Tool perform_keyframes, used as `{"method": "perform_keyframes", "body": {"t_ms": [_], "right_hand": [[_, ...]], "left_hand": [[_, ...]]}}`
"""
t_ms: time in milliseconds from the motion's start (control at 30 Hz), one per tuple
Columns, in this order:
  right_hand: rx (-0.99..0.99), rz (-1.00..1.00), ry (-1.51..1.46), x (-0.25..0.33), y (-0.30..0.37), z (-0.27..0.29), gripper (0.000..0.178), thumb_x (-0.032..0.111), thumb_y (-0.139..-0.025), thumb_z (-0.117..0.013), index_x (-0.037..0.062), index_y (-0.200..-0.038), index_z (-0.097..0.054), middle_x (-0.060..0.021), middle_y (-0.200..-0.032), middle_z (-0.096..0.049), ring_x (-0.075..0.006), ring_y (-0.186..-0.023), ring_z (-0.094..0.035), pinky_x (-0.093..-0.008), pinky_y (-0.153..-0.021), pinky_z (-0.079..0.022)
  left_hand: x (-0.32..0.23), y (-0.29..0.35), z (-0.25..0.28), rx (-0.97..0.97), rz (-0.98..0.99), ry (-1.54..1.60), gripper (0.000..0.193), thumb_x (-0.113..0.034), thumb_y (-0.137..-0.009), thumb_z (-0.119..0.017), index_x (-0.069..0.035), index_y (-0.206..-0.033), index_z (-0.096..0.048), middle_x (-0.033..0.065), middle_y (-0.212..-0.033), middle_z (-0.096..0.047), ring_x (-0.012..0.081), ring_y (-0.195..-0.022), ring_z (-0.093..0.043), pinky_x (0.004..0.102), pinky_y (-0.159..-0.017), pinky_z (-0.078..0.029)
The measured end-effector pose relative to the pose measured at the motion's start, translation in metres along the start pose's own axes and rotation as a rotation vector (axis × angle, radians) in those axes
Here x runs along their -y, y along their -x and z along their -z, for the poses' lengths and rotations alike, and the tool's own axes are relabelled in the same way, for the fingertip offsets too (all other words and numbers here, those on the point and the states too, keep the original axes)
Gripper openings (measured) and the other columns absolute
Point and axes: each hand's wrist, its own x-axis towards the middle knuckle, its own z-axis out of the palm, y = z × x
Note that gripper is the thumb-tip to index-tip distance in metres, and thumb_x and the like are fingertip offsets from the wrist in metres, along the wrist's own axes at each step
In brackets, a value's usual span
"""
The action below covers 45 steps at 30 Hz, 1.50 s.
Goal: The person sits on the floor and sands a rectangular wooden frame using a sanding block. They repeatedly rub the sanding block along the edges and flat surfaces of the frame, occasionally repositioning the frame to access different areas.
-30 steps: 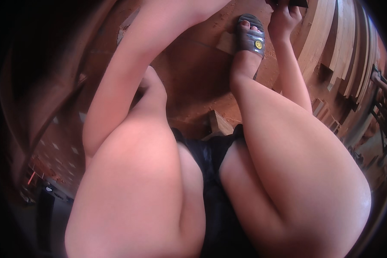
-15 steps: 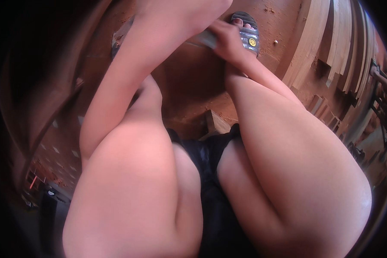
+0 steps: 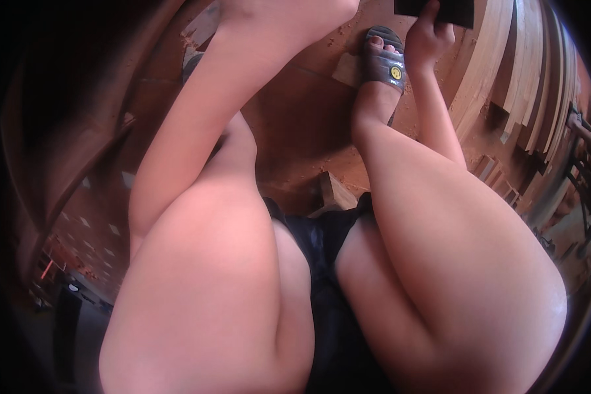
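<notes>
My right hand (image 3: 431, 44) is at the upper right, beyond my sandalled right foot. Its fingers are closed on a dark, flat, square-edged piece (image 3: 454, 13), with the thumb lying over its face. The upper edge of the picture cuts this piece off, so its kind does not show. At the top middle is my left hand (image 3: 302, 14), reaching across from the left. The picture's edge hides its fingers and anything they may hold.
Long wooden planks (image 3: 482, 72) lie stacked along the right, with shorter wood pieces (image 3: 496, 176) nearer. A wooden block (image 3: 337, 194) sits on the reddish, dusty floor (image 3: 302, 125) between my legs. My right foot wears a grey slide sandal (image 3: 382, 65).
My right hand has swung right and farther out, away from the left hand, bringing the dark flat piece into view. The left arm has hardly moved.
</notes>
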Motion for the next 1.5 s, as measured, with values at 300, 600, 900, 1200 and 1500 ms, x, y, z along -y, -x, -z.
{"method": "perform_keyframes", "body": {"t_ms": [300, 600, 900, 1200, 1500], "right_hand": [[0.328, 0.536, 0.401, 0.049, 0.045, -0.021, 0.046, 0.008, -0.08, -0.069, 0.0055, -0.126, -0.068, -0.016, -0.118, -0.071, -0.0321, -0.101, -0.073, -0.0409, -0.08, -0.061], [0.781, 0.843, 0.165, 0.059, 0.063, -0.024, 0.064, 0.013, -0.072, -0.074, 0.0115, -0.135, -0.064, -0.011, -0.128, -0.07, -0.0293, -0.11, -0.071, -0.0393, -0.087, -0.062], [0.218, 0.598, 0.389, 0.034, -0.026, 0.009, 0.031, -0.002, -0.089, -0.061, -0.0018, -0.117, -0.072, -0.0255, -0.113, -0.072, -0.0424, -0.101, -0.071, -0.0447, -0.088, -0.059], [0.649, 0.717, 0.196, 0.078, 0.05, -0.029, 0.053, 0.004, -0.072, -0.071, 0.0118, -0.124, -0.072, -0.0111, -0.112, -0.075, -0.0313, -0.095, -0.073, -0.04, -0.078, -0.062], [0.358, 0.354, 0.115, 0.064, 0.031, 0.008, 0.021, 0.004, -0.086, -0.07, 0.0034, -0.107, -0.073, -0.015, -0.089, -0.073, -0.0331, -0.078, -0.071, -0.0387, -0.067, -0.057]], "left_hand": [[-0.006, 0.002, 0.003, 0.053, 0.001, -0.045, 0.046, -0.024, -0.088, -0.069, 0.0, -0.126, -0.061, 0.0178, -0.1, -0.068, 0.0331, -0.095, -0.067, 0.0424, -0.084, -0.056], [0.0, 0.003, 0.004, 0.039, 0.0, -0.005, 0.048, -0.02, -0.085, -0.069, 0.0, -0.128, -0.062, 0.0183, -0.099, -0.068, 0.0346, -0.094, -0.067, 0.0434, -0.085, -0.055], [0.01, -0.008, 0.0, 0.038, -0.017, -0.014, 0.048, -0.018, -0.085, -0.068, 0.0, -0.129, -0.062, 0.0183, -0.098, -0.069, 0.0343, -0.094, -0.069, 0.0436, -0.084, -0.056], [0.031, -0.015, 0.002, 0.079, 0.064, 0.033, 0.045, -0.019, -0.087, -0.068, -0.001, -0.128, -0.064, 0.022, -0.107, -0.071, 0.0373, -0.103, -0.07, 0.0452, -0.09, -0.057], [0.101, -0.047, -0.003, 0.338, 0.245, 0.493, 0.044, -0.016, -0.085, -0.073, 0.002, -0.125, -0.069, 0.0201, -0.117, -0.074, 0.0298, -0.111, -0.07, 0.0381, -0.099, -0.052]]}}
